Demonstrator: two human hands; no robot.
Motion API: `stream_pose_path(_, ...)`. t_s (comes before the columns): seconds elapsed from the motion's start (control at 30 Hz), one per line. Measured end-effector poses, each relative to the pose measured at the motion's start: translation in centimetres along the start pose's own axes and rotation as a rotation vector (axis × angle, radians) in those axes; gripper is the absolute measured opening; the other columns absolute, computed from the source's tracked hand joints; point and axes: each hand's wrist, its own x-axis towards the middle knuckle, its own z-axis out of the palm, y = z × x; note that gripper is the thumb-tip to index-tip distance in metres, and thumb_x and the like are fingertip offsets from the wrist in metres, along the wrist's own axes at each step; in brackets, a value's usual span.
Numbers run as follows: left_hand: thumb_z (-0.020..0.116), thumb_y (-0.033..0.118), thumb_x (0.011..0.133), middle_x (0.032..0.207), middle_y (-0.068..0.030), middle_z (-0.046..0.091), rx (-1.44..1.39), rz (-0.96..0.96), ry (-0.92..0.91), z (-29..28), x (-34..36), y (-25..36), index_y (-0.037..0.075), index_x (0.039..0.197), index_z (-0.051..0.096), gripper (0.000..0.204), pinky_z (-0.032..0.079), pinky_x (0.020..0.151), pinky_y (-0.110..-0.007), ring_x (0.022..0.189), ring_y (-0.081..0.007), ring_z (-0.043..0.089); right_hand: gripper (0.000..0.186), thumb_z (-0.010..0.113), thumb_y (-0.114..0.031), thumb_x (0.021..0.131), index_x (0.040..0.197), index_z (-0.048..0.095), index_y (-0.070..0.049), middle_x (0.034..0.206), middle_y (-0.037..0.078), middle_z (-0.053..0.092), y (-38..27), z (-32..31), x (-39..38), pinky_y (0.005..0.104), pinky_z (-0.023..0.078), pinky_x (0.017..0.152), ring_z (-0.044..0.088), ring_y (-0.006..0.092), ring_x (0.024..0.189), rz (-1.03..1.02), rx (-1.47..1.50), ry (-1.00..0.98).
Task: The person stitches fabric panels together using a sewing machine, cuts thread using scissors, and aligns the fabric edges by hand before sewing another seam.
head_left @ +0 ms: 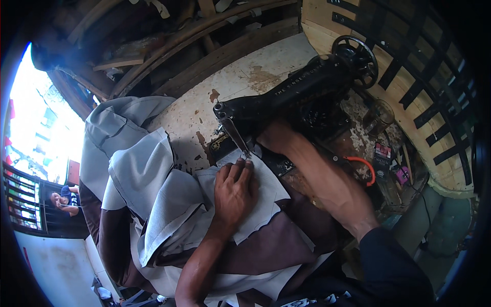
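A black sewing machine (286, 89) stands on a worn work table. Its needle and presser foot (246, 152) come down on a piece of grey fabric (266, 189). My left hand (235, 189) lies flat on that piece, its fingertips just in front of the presser foot. Behind the needle, under the machine's arm, reaches my right hand (271, 137); its fingers are mostly hidden, so what they hold cannot be seen. More grey fabric (138, 163) bunches up to the left, joined with dark brown fabric (271, 243) that hangs over the table's near side.
The handwheel (355, 61) is at the machine's right end. Right of my forearm lie orange-handled scissors (365, 169), a clear glass (378, 116), small packs and a purple object (402, 175). A wooden panel with black straps (409, 92) borders the right. Another person (66, 199) is far left.
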Motion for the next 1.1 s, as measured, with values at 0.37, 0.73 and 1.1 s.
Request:
stream_pose_path(0.37, 0.074, 0.011, 0.082, 0.117, -0.0220, 0.071, -0.086, 0.080, 0.041, 0.9, 0.2, -1.3, -0.004, 0.118, 0.071, 0.040, 0.053, 0.094, -0.045, 0.103, -0.0360, 0.066, 0.043, 0.067, -0.013, 0.088, 0.130, 0.067, -0.009, 0.131, 0.020, 0.067, -0.5, 0.1, -0.4, 0.0490, 0.046, 0.110, 0.061, 0.0386, 0.126, -0.016, -0.136, 0.045)
stream_pose_path(0.73, 0.077, 0.014, 0.079, 0.117, -0.0192, 0.073, -0.095, 0.115, 0.043, 1.6, 1.0, -1.3, -0.001, 0.119, 0.071, 0.044, 0.052, 0.094, -0.046, 0.101, -0.0343, 0.066, 0.024, 0.055, -0.009, 0.103, 0.121, 0.070, -0.005, 0.121, 0.013, 0.072, -0.3, 0.8, -0.8, 0.0408, 0.047, 0.106, 0.064, 0.0247, 0.118, 0.323, 0.309, 0.162)
stream_pose_path(1.1, 0.077, 0.012, 0.078, 0.114, -0.0204, 0.071, -0.068, 0.142, 0.023, 0.8, 1.0, -1.9, -0.003, 0.115, 0.072, 0.040, 0.052, 0.089, -0.044, 0.098, -0.0344, 0.066, 0.026, 0.056, -0.010, 0.100, 0.121, 0.070, -0.009, 0.122, 0.015, 0.072, -2.9, -0.2, -0.3, 0.0416, 0.046, 0.107, 0.064, 0.0294, 0.121, 0.422, 0.572, 0.188)
